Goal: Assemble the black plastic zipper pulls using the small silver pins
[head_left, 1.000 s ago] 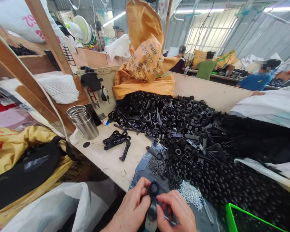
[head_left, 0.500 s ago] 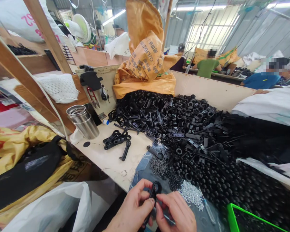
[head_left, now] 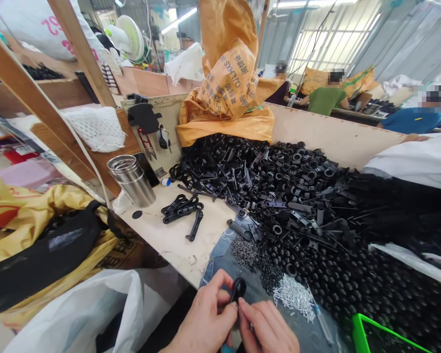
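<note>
At the bottom edge my left hand (head_left: 206, 321) and my right hand (head_left: 268, 328) meet, fingers pinched together on one black plastic part (head_left: 237, 290) with a ring-shaped end that sticks up between them. Just beyond lie a small heap of silvery pins (head_left: 296, 297) and a patch of tiny dark screws (head_left: 247, 253) on a blue denim cloth (head_left: 220, 252). A big pile of black plastic parts (head_left: 297, 206) fills the table beyond the cloth.
A steel cup (head_left: 132, 180) stands at the table's left, with a few assembled black pieces (head_left: 183, 211) beside it. An orange sack (head_left: 228, 93) slumps at the back. A green bin (head_left: 375, 336) sits at lower right. Other people work at a far table (head_left: 325, 98).
The black part has turned edge-on between my fingers, and my hands sit a little closer together. The view has tilted slightly down and to the left.
</note>
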The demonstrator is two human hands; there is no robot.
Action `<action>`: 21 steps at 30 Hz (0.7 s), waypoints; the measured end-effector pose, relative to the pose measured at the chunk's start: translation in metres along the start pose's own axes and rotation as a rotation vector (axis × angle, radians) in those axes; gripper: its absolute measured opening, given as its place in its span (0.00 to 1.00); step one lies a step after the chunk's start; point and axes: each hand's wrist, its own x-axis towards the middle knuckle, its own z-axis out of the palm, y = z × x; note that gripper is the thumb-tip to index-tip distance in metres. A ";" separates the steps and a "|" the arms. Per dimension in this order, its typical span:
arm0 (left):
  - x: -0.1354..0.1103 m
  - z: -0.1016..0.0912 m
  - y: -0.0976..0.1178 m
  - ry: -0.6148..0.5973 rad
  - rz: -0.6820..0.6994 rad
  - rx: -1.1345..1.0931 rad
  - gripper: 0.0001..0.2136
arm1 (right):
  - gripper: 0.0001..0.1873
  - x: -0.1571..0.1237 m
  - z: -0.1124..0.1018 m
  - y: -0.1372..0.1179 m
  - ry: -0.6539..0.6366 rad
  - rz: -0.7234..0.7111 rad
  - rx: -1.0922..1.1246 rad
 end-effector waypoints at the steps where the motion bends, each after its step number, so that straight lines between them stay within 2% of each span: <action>1: 0.000 0.000 -0.001 -0.003 -0.004 0.008 0.05 | 0.12 0.001 -0.002 0.000 -0.009 -0.005 0.002; 7: -0.002 0.001 -0.005 -0.001 -0.040 0.007 0.05 | 0.08 0.009 -0.016 0.004 -0.226 -0.037 0.015; 13: -0.001 0.000 -0.006 0.007 -0.090 -0.023 0.06 | 0.08 0.012 -0.017 0.004 -0.282 0.005 0.013; 21: 0.006 0.002 -0.019 0.005 -0.156 -0.056 0.07 | 0.07 0.007 -0.014 0.011 -0.347 -0.005 0.038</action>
